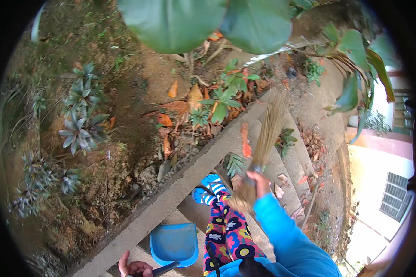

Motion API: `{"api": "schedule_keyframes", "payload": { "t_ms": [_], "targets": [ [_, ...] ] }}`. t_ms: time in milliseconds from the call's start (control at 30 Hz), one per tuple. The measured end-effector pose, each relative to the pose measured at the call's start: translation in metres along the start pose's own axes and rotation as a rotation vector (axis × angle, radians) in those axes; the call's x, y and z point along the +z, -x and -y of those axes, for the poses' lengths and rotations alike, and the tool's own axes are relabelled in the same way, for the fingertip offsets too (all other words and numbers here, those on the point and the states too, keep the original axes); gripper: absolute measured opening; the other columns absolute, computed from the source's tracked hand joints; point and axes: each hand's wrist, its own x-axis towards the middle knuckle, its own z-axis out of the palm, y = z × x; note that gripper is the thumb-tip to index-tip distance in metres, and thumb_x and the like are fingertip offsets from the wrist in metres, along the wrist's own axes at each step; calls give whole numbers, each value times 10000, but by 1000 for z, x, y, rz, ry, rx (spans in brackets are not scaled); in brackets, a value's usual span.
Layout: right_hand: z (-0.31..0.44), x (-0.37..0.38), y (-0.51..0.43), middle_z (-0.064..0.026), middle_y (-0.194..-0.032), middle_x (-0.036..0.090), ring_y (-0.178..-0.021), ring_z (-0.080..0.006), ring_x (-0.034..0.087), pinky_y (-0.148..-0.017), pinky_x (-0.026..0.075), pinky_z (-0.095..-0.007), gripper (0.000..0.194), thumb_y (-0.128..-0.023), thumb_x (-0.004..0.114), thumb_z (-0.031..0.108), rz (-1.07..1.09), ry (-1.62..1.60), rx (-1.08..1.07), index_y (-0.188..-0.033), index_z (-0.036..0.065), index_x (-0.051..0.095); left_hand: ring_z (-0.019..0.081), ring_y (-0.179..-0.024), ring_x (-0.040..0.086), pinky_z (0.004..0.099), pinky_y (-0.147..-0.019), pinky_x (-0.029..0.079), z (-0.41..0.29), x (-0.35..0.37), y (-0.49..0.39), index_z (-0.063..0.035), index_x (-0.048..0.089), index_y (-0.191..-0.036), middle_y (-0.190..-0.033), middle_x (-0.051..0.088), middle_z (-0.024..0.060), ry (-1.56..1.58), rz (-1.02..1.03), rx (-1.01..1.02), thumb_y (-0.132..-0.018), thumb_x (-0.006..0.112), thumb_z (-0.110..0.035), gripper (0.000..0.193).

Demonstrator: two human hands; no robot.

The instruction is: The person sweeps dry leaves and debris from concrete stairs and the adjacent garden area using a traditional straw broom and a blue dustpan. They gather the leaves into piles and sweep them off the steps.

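My right hand (258, 181) grips a stick broom (268, 135) near its bound end, with the long bristles pointing up and away over the concrete steps (287, 176). At the lower left my left hand (135, 267) is at the dark handle of a blue dustpan (174, 244); the fingers look loosely curled, and whether they grip it is unclear. The dustpan lies over a step beside my legs. A long orange-red dry leaf (245, 140) lies on a step left of the bristles.
A concrete curb (166, 200) runs diagonally left of the steps. Beyond it are soil, stones, dry leaves and small plants (79, 131). Large green leaves (201, 24) hang close at the top. More dry leaves (312, 145) lie right of the steps, and a building (374, 166) stands farther right.
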Motion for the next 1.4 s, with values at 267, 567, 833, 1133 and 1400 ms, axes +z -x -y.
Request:
{"api": "schedule_keyframes", "payload": {
  "t_ms": [267,567,833,1133,1400],
  "targets": [
    [-24,14,-29,-161,-771,641,-647,-279,646,-580,546,-431,382,-790,640,293,437,-16,348,-1029,13,539,106,-649,568,204,-566,459,3,4,-9,-78,252,-1436,-834,620,102,-11,38,39,-806,627,17,739],
    [-52,1,-41,-156,-762,614,-656,-287,634,-575,527,-413,335,-767,633,266,14,50,-94,-956,14,521,107,-648,564,202,-563,456,6,-1,-13,-77,233,-1440,-857,617,108,12,18,18,-811,616,29,744],
    [-4,45,-104,-141,-734,627,-607,-249,610,-556,520,-346,436,-796,598,401,355,-243,372,-937,-11,574,108,-655,563,208,-565,457,0,0,-23,-72,223,-1443,-848,612,112,13,50,20,-811,604,43,746],
    [-39,22,2,-141,-767,618,-704,-267,632,-636,516,-382,362,-771,605,310,77,97,72,-951,3,538,103,-618,572,204,-555,466,16,-10,-18,-42,252,-1406,-763,611,87,54,-102,-55,-761,648,-18,758],
    [-66,72,132,-173,-895,636,-784,-289,653,-683,545,-410,392,-821,594,281,494,149,620,-1088,4,517,116,-713,621,238,-679,503,2,-13,-21,-31,304,-1363,-783,639,81,18,-59,-123,-724,638,77,729]
  ]
}}
